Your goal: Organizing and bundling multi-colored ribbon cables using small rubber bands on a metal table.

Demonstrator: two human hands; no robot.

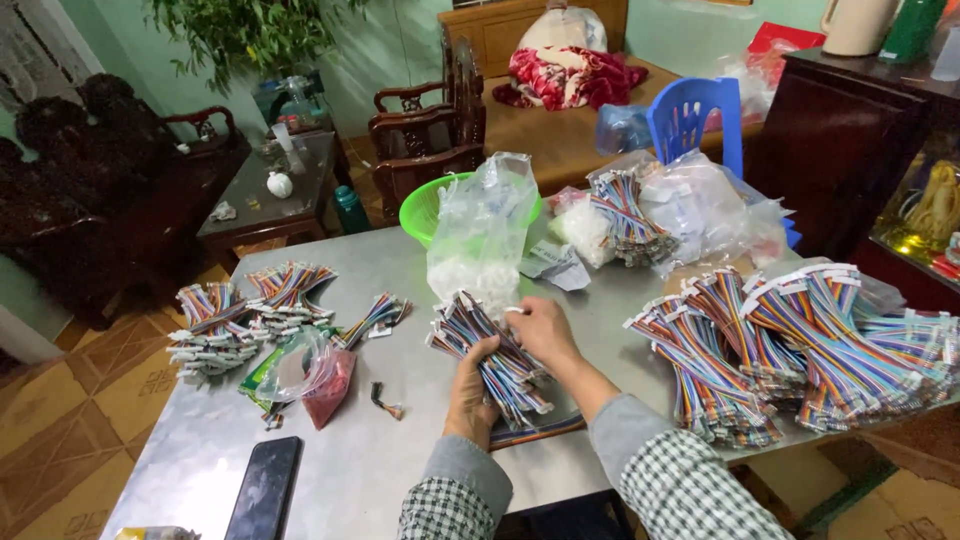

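Note:
My left hand (470, 395) grips a thick bundle of multicoloured ribbon cables (492, 352) with white connectors, held over the middle of the grey metal table (400, 470). My right hand (543, 330) rests on top of the same bundle, fingers at its upper end near a white connector. Behind the bundle stands a clear plastic bag (482, 232) with white parts in its bottom. A flat strip of ribbon cable (540, 432) lies under my left wrist.
Big heaps of ribbon cables (800, 345) fill the right side, smaller bundles (240, 312) the left. A black phone (264, 487) lies near the front edge, small bags (318, 370) beside it. A green basin (428, 208), bags of cables (670, 210) and a blue plastic chair (697, 120) stand behind.

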